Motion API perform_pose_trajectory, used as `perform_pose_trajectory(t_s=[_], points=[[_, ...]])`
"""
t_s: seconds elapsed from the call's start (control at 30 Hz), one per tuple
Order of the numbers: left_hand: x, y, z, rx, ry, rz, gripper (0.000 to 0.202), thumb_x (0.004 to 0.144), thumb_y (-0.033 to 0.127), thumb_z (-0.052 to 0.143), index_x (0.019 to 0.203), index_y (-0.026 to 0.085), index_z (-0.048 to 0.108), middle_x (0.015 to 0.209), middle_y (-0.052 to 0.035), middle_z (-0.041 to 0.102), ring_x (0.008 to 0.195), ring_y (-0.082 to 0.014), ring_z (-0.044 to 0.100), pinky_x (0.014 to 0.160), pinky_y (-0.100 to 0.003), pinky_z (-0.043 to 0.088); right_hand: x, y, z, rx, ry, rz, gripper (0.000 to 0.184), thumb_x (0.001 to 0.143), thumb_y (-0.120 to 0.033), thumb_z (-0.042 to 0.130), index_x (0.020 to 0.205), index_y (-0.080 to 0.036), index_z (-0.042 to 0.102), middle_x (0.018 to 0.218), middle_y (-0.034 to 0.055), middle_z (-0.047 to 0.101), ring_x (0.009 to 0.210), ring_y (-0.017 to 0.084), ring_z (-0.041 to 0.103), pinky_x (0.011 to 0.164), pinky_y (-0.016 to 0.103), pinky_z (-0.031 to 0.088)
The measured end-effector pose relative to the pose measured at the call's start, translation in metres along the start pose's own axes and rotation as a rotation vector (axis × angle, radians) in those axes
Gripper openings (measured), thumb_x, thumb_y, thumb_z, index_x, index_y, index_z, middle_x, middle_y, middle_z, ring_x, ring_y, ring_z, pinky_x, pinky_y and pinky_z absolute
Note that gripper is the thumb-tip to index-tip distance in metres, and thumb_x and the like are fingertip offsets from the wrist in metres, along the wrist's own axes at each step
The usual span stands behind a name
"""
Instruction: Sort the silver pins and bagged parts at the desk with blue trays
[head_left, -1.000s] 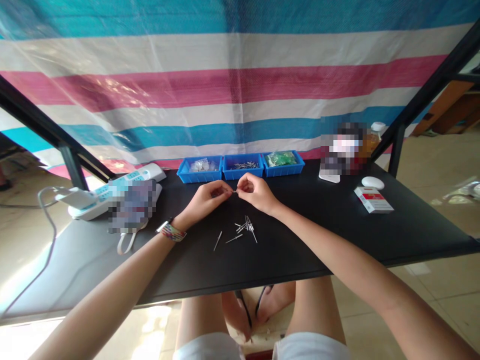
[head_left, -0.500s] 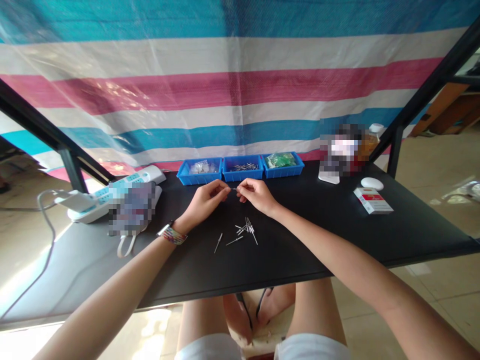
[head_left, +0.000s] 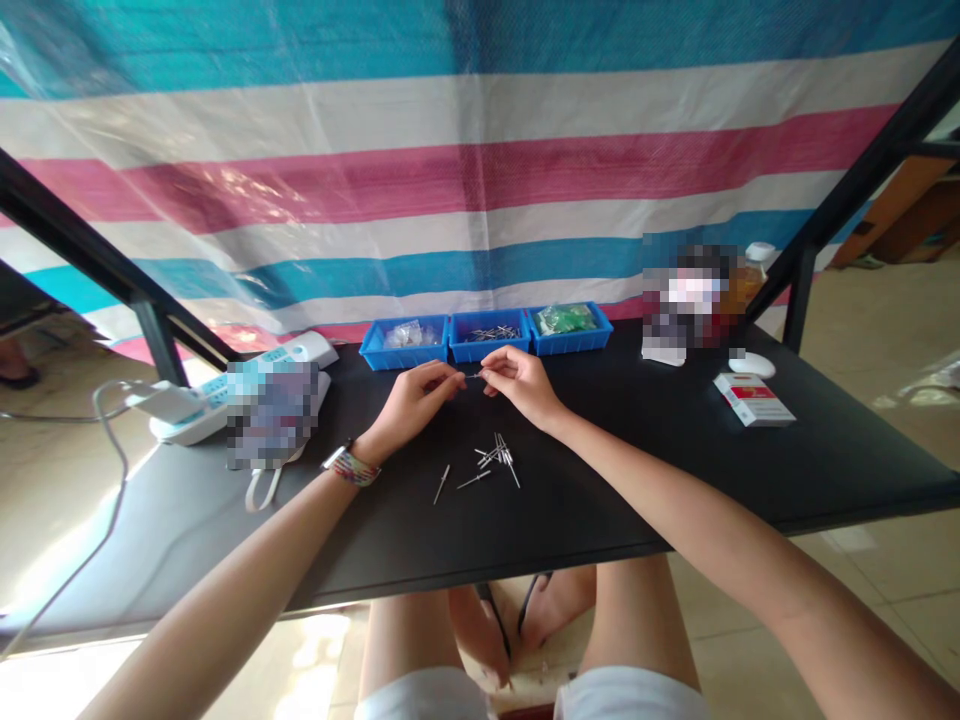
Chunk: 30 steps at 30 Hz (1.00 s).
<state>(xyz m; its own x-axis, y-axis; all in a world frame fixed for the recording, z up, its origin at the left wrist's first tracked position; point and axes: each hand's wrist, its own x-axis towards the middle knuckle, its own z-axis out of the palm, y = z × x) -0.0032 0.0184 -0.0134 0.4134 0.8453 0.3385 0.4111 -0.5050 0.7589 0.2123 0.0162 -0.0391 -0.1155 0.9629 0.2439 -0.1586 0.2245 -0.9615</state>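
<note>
My left hand (head_left: 417, 400) and my right hand (head_left: 520, 382) meet above the black table (head_left: 675, 470), fingers pinched. Between the fingertips runs a thin metal pin (head_left: 472, 376); both hands pinch it, and I cannot tell if a second small part is on it. Below the hands several loose metal pins (head_left: 495, 458) lie in a small heap on the table, with one pin (head_left: 441, 483) apart to the left. My left wrist wears a patterned band (head_left: 349, 466).
Three blue bins (head_left: 487, 335) stand in a row at the table's back edge, the middle one with metal pins. A white power strip (head_left: 247, 385) and cable lie at left, a red-and-white box (head_left: 752, 398) at right. A striped tarp hangs behind.
Hands hold the same pinched pose over the pin; only the camera view has shifted slightly.
</note>
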Motion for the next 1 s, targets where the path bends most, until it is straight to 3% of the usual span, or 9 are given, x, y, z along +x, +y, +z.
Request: perform_pose_trajectory(t_s=[0.27, 0.47, 0.63, 0.73, 0.8, 0.9, 1.0], points=[[0.001, -0.003, 0.003, -0.013, 0.032, -0.044, 0.048, 0.100, 0.062, 0.061, 0.085, 0.019, 0.075, 0.079, -0.0054, 0.071, 0.074, -0.0191, 0.066, 0.071, -0.029, 0.052, -0.001, -0.002, -0.002, -0.105, -0.047, -0.047, 0.020, 0.072, -0.031, 0.078, 0.082, -0.020, 0.066, 0.077, -0.0009, 0.068, 0.072, 0.016, 0.068, 0.072, 0.031, 0.055], [0.000, -0.001, 0.002, -0.046, 0.031, -0.065, 0.053, 0.102, 0.065, 0.056, 0.087, 0.018, 0.075, 0.079, -0.0059, 0.072, 0.075, -0.0190, 0.066, 0.072, -0.029, 0.052, 0.003, -0.007, -0.005, -0.240, -0.027, -0.151, 0.013, 0.080, -0.031, 0.072, 0.083, -0.021, 0.065, 0.077, 0.0005, 0.067, 0.071, 0.018, 0.066, 0.068, 0.030, 0.053], [-0.001, 0.001, 0.001, -0.118, 0.020, -0.095, 0.056, 0.103, 0.067, 0.052, 0.089, 0.017, 0.073, 0.079, -0.0067, 0.070, 0.076, -0.0198, 0.066, 0.073, -0.030, 0.053, 0.023, -0.017, -0.028, -0.653, 0.185, -0.420, 0.013, 0.092, -0.024, 0.063, 0.096, -0.020, 0.075, 0.105, 0.0092, 0.078, 0.073, 0.019, 0.064, 0.078, 0.036, 0.053], [-0.003, 0.000, 0.001, -0.099, 0.002, -0.083, 0.054, 0.104, 0.065, 0.051, 0.089, 0.017, 0.072, 0.079, -0.0066, 0.070, 0.076, -0.0200, 0.066, 0.074, -0.031, 0.053, 0.025, -0.016, -0.042, -0.796, 0.185, -0.446, 0.020, 0.094, -0.018, 0.060, 0.102, -0.020, 0.078, 0.123, 0.0116, 0.078, 0.082, 0.021, 0.067, 0.082, 0.037, 0.053], [-0.003, -0.001, 0.001, -0.062, -0.016, -0.065, 0.052, 0.105, 0.062, 0.050, 0.089, 0.018, 0.072, 0.080, -0.0064, 0.070, 0.077, -0.0202, 0.066, 0.075, -0.031, 0.053, 0.020, -0.015, -0.046, -0.829, 0.174, -0.449, 0.022, 0.093, -0.015, 0.058, 0.099, -0.020, 0.079, 0.118, 0.0103, 0.079, 0.076, 0.020, 0.065, 0.080, 0.036, 0.052], [-0.005, -0.003, 0.003, -0.013, -0.036, -0.041, 0.047, 0.106, 0.057, 0.050, 0.090, 0.018, 0.073, 0.081, -0.0057, 0.071, 0.077, -0.0200, 0.067, 0.074, -0.030, 0.052, 0.009, -0.018, -0.042, -0.788, 0.088, -0.415, 0.019, 0.089, -0.013, 0.060, 0.091, -0.019, 0.078, 0.098, 0.0059, 0.077, 0.061, 0.015, 0.056, 0.072, 0.032, 0.049], [-0.005, -0.004, 0.005, -0.006, -0.058, -0.045, 0.041, 0.104, 0.051, 0.053, 0.087, 0.019, 0.072, 0.078, -0.0042, 0.071, 0.075, -0.0194, 0.067, 0.073, -0.029, 0.051, -0.004, -0.030, -0.033, -0.715, -0.209, -0.271, 0.014, 0.084, -0.013, 0.066, 0.088, -0.018, 0.078, 0.089, 0.0022, 0.075, 0.058, 0.011, 0.052, 0.065, 0.028, 0.045]])
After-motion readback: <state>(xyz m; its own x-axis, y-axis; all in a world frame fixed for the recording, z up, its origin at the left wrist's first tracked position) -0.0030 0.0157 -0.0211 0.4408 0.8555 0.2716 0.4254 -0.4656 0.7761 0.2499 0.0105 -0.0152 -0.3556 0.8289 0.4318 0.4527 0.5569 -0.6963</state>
